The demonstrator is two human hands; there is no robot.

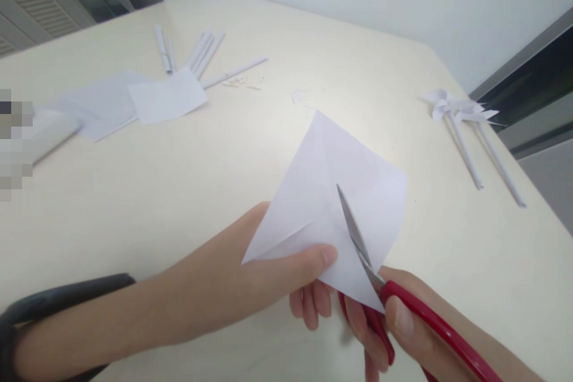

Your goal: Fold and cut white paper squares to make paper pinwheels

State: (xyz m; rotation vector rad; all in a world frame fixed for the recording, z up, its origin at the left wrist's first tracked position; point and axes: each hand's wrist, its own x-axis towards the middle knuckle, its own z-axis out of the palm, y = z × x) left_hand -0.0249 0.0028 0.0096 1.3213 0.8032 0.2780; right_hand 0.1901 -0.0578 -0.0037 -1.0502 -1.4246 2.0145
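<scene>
A square white sheet of paper [299, 191] is held up above the table, one corner pointing away from me. My left hand [286, 271] grips its near left edge, thumb on top and fingers curled underneath. In my right hand [403, 316] are scissors with red handles [441, 328], thumb and fingers on the handles. One scissor blade [353, 224] lies over the sheet, pointing toward its middle, and the paper's near corner sits between the blades. A cut line runs to the left edge or is a crease; I cannot tell which.
At the right edge lie two paper pinwheels [463, 113] on rolled sticks. Several rolled paper tubes [201, 51], a square paper piece [168, 98] and stacked sheets [110, 104] lie at the back left. Small thin bits [244, 82] and white scraps [299, 95] rest mid-table [179, 185].
</scene>
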